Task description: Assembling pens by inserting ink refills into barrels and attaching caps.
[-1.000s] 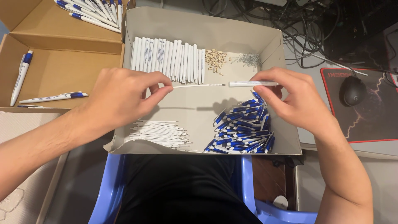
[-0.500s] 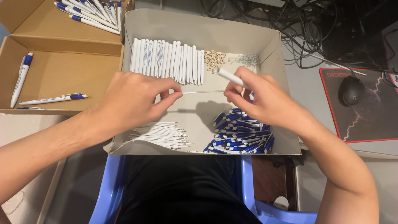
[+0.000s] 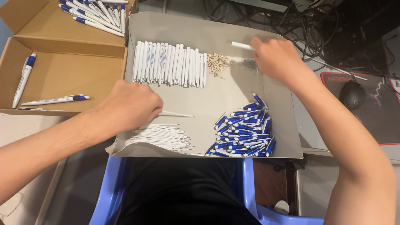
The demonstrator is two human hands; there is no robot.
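Observation:
My left hand [image 3: 130, 106] is closed on a thin white refill [image 3: 177, 114] whose tip juts right, just above a pile of white refills [image 3: 162, 137]. At the far right corner of the grey cardboard tray [image 3: 200, 29], my right hand [image 3: 277, 58] grips a white pen barrel [image 3: 243, 46] and hovers over a small heap of springs [image 3: 248, 63]. A row of white barrels [image 3: 168, 63] lies at the tray's back. Small tan parts [image 3: 217, 64] sit beside the row. Blue pen caps [image 3: 246, 131] are heaped at the front right.
An open brown box [image 3: 62, 71] on the left holds a few finished white-and-blue pens [image 3: 56, 100], with more pens [image 3: 96, 14] behind it. A computer mouse [image 3: 353, 94] rests on a dark pad at right, below tangled cables [image 3: 300, 18]. A blue plastic chair [image 3: 250, 196] is under me.
My right hand has moved with the white barrel from the tray's middle up to the far right corner. My left hand drew back toward the refill pile, still holding its refill.

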